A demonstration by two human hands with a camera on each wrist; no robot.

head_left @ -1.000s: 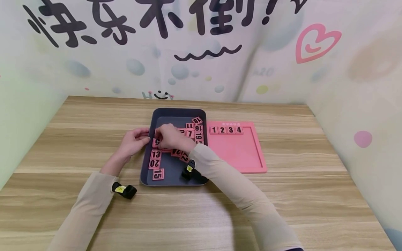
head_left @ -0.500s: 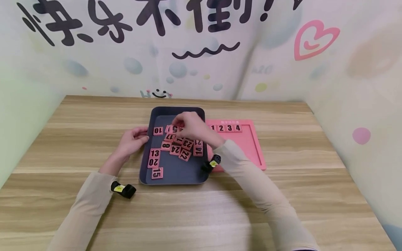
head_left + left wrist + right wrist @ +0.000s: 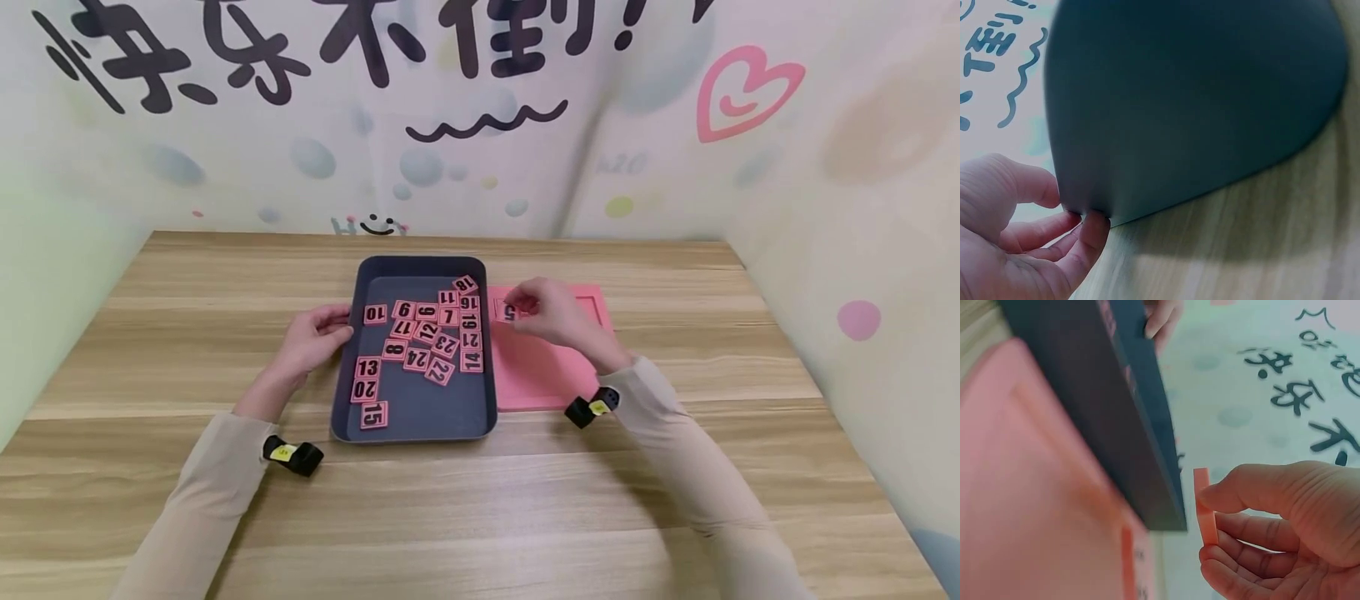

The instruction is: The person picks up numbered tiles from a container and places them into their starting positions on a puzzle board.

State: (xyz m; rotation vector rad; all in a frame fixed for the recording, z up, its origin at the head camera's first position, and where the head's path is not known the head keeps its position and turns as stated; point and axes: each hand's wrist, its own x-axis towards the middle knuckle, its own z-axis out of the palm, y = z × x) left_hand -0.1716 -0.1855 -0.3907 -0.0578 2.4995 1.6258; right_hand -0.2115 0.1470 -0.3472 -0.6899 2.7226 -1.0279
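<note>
My right hand point(image 3: 551, 312) pinches a pink number tile point(image 3: 510, 312) marked 5 between thumb and fingers. In the right wrist view that tile point(image 3: 1205, 506) shows edge-on at the fingertips. It hangs over the top left of the pink puzzle board point(image 3: 525, 371); the hand hides most of the row of tiles there. My left hand point(image 3: 311, 342) rests its fingertips against the left side of the dark tray point(image 3: 420, 421). In the left wrist view the fingers point(image 3: 1093, 231) touch the tray's outer wall point(image 3: 1197, 112).
Inside the tray lie several loose pink tiles, with 13 point(image 3: 368, 367), 20 point(image 3: 364, 390) and 15 point(image 3: 373, 415) along its left side. The tray's right wall stands against the board's left edge. A printed wall point(image 3: 450, 183) rises behind the wooden table point(image 3: 450, 517).
My right hand has lifted tile 5 out of the tray and carried it right, to above the board. My left hand stays at the tray's side.
</note>
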